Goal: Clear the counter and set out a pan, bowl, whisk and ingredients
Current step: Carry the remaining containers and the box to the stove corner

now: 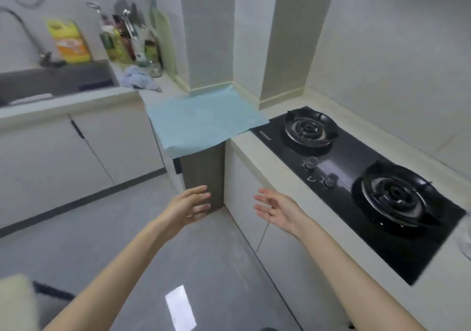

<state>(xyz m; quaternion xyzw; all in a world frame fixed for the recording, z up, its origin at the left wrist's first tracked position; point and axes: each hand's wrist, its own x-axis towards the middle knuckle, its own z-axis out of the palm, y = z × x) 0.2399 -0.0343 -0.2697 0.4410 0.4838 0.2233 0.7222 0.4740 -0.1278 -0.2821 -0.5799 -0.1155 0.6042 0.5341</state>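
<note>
Both spread | left hand (190,207) | right hand (276,209) | empty (palms facing)

Left hand (190,204), right hand (276,209) bare; forearms (122,262) bare to frame edge

Both arms out fwd, left grip (190,207) & right grip (276,209) empty, fingers relaxed, palms inward.

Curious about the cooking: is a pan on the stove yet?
No, the far burner and near burner on the black stove carry nothing.
</note>
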